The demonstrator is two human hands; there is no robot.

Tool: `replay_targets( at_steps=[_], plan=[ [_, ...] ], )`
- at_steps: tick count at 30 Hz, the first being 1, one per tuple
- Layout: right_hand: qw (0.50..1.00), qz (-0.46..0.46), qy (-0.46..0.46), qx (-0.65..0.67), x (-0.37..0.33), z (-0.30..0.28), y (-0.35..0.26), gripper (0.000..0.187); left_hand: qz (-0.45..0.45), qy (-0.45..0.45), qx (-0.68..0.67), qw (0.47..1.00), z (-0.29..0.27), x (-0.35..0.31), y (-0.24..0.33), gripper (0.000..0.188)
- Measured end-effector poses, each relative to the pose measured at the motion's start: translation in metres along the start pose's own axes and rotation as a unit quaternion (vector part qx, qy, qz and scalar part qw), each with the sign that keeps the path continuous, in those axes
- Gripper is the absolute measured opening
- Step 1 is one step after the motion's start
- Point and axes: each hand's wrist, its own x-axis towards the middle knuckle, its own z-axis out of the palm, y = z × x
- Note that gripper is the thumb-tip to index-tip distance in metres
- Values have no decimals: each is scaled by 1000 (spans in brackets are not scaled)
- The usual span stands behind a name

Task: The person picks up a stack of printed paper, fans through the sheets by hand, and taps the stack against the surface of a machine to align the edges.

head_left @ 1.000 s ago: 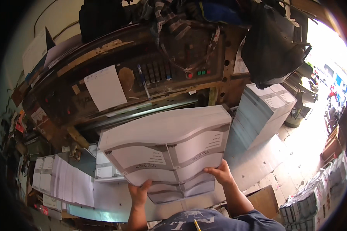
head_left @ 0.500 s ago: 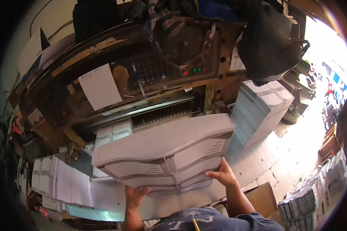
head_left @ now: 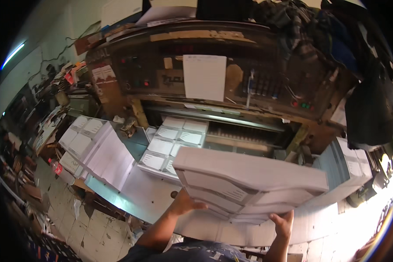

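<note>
A thick block of printed paper sheets (head_left: 244, 194) is tilted up on edge in front of me, its printed face with grey bands toward me. My left hand (head_left: 187, 204) grips its lower left corner, thumb over the printed face. My right hand (head_left: 283, 223) grips the lower right corner the same way. Beyond the block's left end, a pile of similar printed sheets (head_left: 168, 137) lies flat at the machine's opening. The block hides part of that pile and much of the metal table (head_left: 153, 198) beneath it.
A large brown machine (head_left: 161, 70) with buttons and a taped white paper stands ahead. Tall paper stacks flank the table, one on the left (head_left: 109, 159), one on the right (head_left: 356, 163). A black bag (head_left: 369, 113) hangs at right; a bottle (head_left: 56, 166) stands at far left.
My view has turned left, bringing more of the left side into sight. The block, still in both hands, has shifted right relative to the machine, uncovering more of the flat pile.
</note>
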Motion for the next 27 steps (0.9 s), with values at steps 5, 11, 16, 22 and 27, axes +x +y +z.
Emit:
replay_targets(
  at_steps=[5, 11, 16, 22, 27],
  plan=[
    [999, -28, 31, -6, 7, 1, 22, 41, 18, 21, 68, 997, 1, 5, -18, 45],
    [1000, 7, 0, -2, 19, 0, 18, 39, -25, 29, 27, 999, 8, 8, -9, 39],
    [999, -34, 23, -15, 18, 7, 16, 33, 13, 34, 27, 999, 9, 7, -15, 35],
    [997, 13, -33, -63, 22, -5, 22, 44, -15, 60, 27, 998, 7, 2, -34, 44],
    [996, -50, -69, 6, 28, -21, 29, 64, 8, 32, -47, 998, 10, 1, -28, 73]
  ],
)
